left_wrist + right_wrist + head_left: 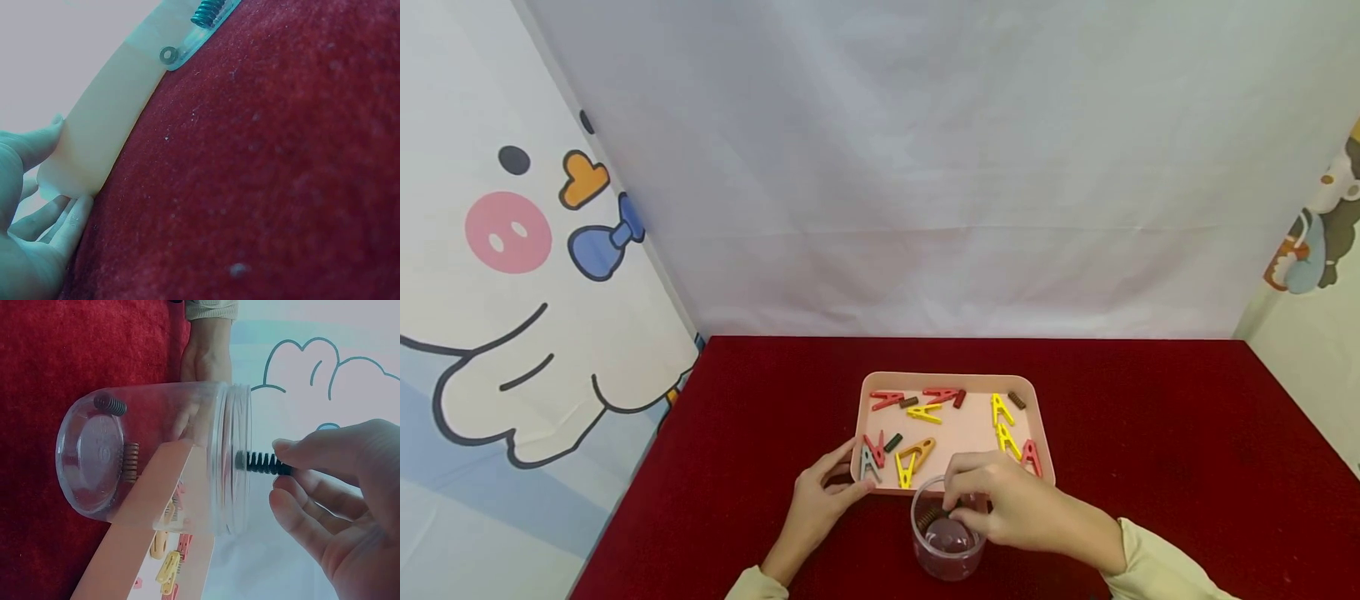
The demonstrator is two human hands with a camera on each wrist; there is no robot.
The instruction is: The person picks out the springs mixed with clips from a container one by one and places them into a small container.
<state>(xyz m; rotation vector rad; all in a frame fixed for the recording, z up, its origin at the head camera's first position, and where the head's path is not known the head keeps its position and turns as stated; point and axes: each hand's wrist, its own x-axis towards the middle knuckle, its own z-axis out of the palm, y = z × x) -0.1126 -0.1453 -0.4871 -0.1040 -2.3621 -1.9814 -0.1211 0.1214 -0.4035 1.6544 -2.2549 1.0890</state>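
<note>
Fingers (294, 453) of the right hand (1015, 504) pinch a dark spring (262, 464) at the mouth of the clear jar (156, 459), its tip just entering the opening. Two springs already lie at the jar's bottom; judged from this, the work is early. Several more short springs and many coloured clips (921, 412) remain in the pink tray (861, 408) just behind the jar. Left hand (820, 500), fingers curled round the tray's near-left corner, holds it on the red tabletop (1150, 417), left of the jar.
</note>
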